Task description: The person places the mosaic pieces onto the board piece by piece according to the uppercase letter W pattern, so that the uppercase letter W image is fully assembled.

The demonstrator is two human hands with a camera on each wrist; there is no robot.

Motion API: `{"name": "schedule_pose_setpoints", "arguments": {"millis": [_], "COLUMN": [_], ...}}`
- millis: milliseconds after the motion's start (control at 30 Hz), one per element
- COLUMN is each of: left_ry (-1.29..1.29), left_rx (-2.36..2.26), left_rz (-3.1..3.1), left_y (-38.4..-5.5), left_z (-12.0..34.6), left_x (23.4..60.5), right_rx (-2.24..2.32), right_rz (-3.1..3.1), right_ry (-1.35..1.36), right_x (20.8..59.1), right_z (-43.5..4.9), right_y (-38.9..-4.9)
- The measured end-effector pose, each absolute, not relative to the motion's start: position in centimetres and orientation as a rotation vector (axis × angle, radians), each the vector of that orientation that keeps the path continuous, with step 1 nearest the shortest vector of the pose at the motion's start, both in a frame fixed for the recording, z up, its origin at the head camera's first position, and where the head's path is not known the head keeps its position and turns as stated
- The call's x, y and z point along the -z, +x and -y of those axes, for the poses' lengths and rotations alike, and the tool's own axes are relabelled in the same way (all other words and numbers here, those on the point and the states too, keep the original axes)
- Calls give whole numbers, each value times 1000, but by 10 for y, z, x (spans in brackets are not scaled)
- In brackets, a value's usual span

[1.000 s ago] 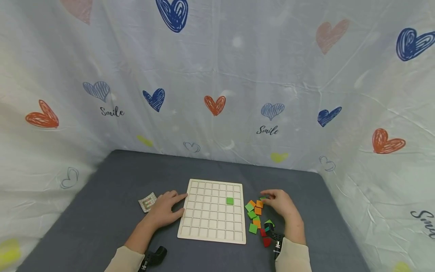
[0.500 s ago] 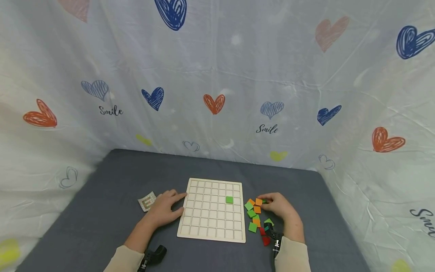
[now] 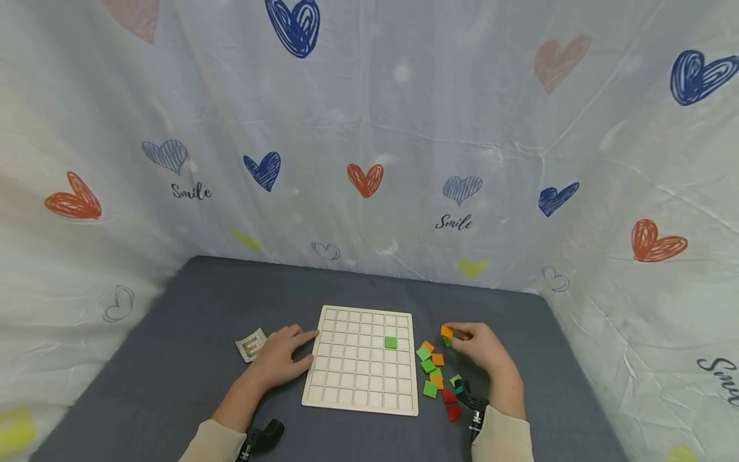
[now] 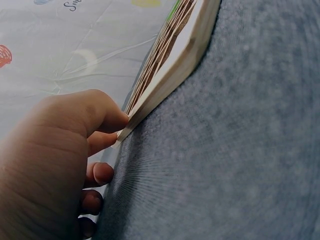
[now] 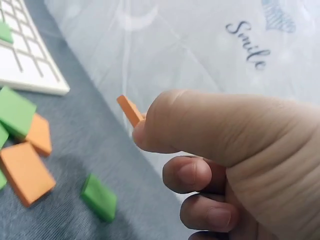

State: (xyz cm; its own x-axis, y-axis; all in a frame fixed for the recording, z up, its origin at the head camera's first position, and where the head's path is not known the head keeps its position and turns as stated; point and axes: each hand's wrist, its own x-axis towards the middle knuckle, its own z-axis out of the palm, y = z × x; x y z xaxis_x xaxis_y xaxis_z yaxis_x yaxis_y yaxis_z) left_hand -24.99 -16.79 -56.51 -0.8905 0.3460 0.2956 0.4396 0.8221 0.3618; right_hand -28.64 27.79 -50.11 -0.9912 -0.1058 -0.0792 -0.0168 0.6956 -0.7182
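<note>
A cream grid board [image 3: 363,372] lies on the table with one green tile [image 3: 390,342] in a cell of its upper right part. My left hand [image 3: 278,355] touches the board's left edge with a spread thumb and forefinger; the left wrist view shows the fingertips right at its rim. To the right of the board, my right hand [image 3: 480,348] pinches a square orange tile [image 5: 129,110] between thumb and forefinger, raised over the loose tiles. A dark green tile [image 5: 99,198] lies below that hand. The forefinger is mostly hidden behind the thumb in the right wrist view.
Several green, orange and red tiles [image 3: 430,389] lie loosely along the board's right side. A small patterned card [image 3: 251,344] rests left of the board, beside the left hand. A light curtain [image 3: 404,128] with printed hearts hangs behind the dark table [image 3: 231,282].
The right hand has moved from a green tile to an orange one, pinched it and lifted it off the loose tiles, slightly away and to the right. The left hand has stayed at the board.
</note>
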Motion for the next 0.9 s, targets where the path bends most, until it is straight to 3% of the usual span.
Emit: {"name": "schedule_pose_setpoints", "arguments": {"millis": [400, 900], "left_ry": [-613, -593], "left_rx": [634, 670], "left_rz": [2786, 2818], "left_y": [-250, -249], "left_z": [171, 169], "left_x": [568, 565], "right_rx": [1111, 870], "right_rz": [-2824, -2950], "right_ry": [-218, -430], "right_x": [474, 468], "right_z": [-260, -245], "right_y": [-277, -260]}}
